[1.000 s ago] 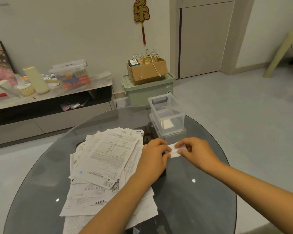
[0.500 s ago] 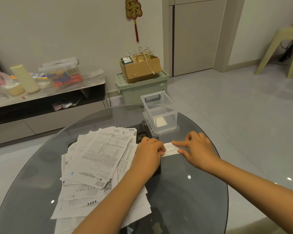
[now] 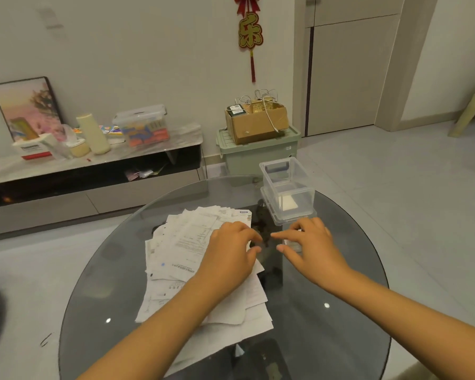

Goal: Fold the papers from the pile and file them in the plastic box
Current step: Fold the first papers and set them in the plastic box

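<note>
**Hands over the folded slip**

At the centre of the frame, your left hand (image 3: 231,248) rested with loosely spread fingers on the paper pile (image 3: 200,270), gripping nothing. Your right hand (image 3: 307,242) covered a small folded paper (image 3: 292,245) on the glass table (image 3: 327,325), fingers slightly curled over it; whether it pinched the paper you could not tell. Just above sat the clear plastic box (image 3: 287,187), one folded paper inside.

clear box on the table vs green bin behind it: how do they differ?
The clear box is see-through and smaller; the green bin is opaque and larger. The clear box sits open on the glass table with one folded paper inside; the green bin is lidded and carries a cardboard box. Both are plastic.
</note>
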`<act>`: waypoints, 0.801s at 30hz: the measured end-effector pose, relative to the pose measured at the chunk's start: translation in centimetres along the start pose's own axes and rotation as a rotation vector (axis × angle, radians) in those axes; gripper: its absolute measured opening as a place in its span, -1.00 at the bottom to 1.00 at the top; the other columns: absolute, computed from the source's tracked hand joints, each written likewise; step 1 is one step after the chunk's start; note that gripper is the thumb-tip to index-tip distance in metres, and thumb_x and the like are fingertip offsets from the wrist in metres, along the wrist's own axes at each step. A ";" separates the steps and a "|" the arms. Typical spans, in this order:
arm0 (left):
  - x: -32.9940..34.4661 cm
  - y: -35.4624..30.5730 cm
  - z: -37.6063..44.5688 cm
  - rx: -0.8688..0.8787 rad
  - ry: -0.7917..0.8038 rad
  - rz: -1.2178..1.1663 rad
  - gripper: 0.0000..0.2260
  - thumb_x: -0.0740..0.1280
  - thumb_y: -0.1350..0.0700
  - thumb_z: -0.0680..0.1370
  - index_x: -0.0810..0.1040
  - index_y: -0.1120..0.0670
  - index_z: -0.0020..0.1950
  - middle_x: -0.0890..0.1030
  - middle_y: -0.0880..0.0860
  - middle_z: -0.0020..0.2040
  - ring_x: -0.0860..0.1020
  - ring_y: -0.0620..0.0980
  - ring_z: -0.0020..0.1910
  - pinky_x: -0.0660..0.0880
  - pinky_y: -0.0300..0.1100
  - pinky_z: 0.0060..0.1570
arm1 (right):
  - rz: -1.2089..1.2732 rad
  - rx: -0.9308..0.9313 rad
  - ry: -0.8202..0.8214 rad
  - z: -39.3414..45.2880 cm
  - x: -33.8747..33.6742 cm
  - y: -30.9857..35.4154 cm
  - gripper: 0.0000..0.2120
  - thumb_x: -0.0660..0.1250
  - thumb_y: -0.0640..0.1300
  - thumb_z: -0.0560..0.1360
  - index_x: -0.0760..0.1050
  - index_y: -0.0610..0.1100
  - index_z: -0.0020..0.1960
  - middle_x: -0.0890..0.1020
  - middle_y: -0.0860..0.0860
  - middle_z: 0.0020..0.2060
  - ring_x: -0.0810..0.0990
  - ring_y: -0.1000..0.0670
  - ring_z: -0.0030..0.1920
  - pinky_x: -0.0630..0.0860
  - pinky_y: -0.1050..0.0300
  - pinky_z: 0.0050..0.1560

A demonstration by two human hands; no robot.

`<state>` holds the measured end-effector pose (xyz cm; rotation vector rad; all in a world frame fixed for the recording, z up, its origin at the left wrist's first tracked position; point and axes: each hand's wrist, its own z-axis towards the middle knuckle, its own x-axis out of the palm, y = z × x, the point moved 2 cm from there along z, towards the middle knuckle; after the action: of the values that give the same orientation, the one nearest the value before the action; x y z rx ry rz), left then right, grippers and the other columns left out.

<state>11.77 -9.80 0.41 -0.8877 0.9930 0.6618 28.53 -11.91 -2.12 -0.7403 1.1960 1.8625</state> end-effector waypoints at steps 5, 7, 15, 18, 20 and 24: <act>-1.4 3.3 -2.9 -0.154 0.162 0.117 -0.72 0.16 0.02 0.60 0.45 -0.09 0.30 0.39 -0.08 0.37 0.29 -0.07 0.38 -0.05 -0.02 0.45 | 0.083 -0.058 0.102 0.4 1.3 2.5 -0.72 0.34 0.03 0.49 0.54 0.11 0.20 0.41 0.14 -0.08 0.24 0.14 0.03 0.19 0.28 0.13; -1.5 4.3 -3.8 -0.188 0.224 0.142 -0.67 0.16 0.04 0.58 0.38 -0.11 0.35 0.24 -0.06 0.47 0.13 -0.06 0.48 -0.22 0.08 0.46 | 0.102 -0.080 0.154 0.6 2.0 3.4 -0.71 0.33 0.05 0.48 0.53 0.13 0.20 0.43 0.17 -0.04 0.25 0.16 0.04 0.20 0.30 0.13; -1.8 6.4 -5.5 -0.177 0.485 -0.083 -0.43 0.23 0.02 0.53 0.12 -0.25 0.49 -0.01 -0.09 0.56 -0.05 -0.08 0.52 -0.04 0.04 0.48 | 0.140 -0.224 0.347 1.2 4.5 5.6 -0.61 0.37 0.18 0.41 0.48 0.20 0.22 0.47 0.29 0.13 0.21 0.26 0.16 0.08 0.27 0.23; -1.9 7.4 -5.5 -0.138 0.502 -0.159 -0.38 0.29 0.01 0.50 0.12 -0.26 0.49 0.07 -0.10 0.54 -0.01 -0.13 0.51 0.09 -0.03 0.46 | 0.149 -0.228 0.430 1.3 5.1 6.0 -0.53 0.40 0.23 0.36 0.43 0.24 0.25 0.41 0.37 0.12 0.19 0.25 0.22 0.07 0.30 0.24; -1.9 8.0 -5.3 -0.138 0.466 -0.156 -0.39 0.34 0.00 0.49 0.19 -0.18 0.49 0.15 -0.13 0.52 0.05 -0.14 0.49 0.16 -0.10 0.43 | 0.151 -0.194 0.466 1.4 5.3 6.0 -0.53 0.43 0.23 0.33 0.46 0.23 0.21 0.43 0.32 0.19 0.17 0.20 0.31 0.14 0.25 0.29; -1.8 9.2 -4.8 -0.166 0.389 -0.149 -0.50 0.36 -0.16 0.44 0.41 -0.16 0.36 0.42 -0.22 0.34 0.27 -0.04 0.41 0.27 -0.04 0.38 | 0.116 -0.246 0.454 1.5 5.3 6.0 -0.75 0.41 0.15 0.39 0.59 0.15 0.05 0.52 0.18 0.21 0.24 0.20 0.33 0.12 0.32 0.26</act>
<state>1.55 -9.60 -2.23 -1.2557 1.2143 0.4564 20.57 -10.39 -3.06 -1.3081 1.3178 2.0246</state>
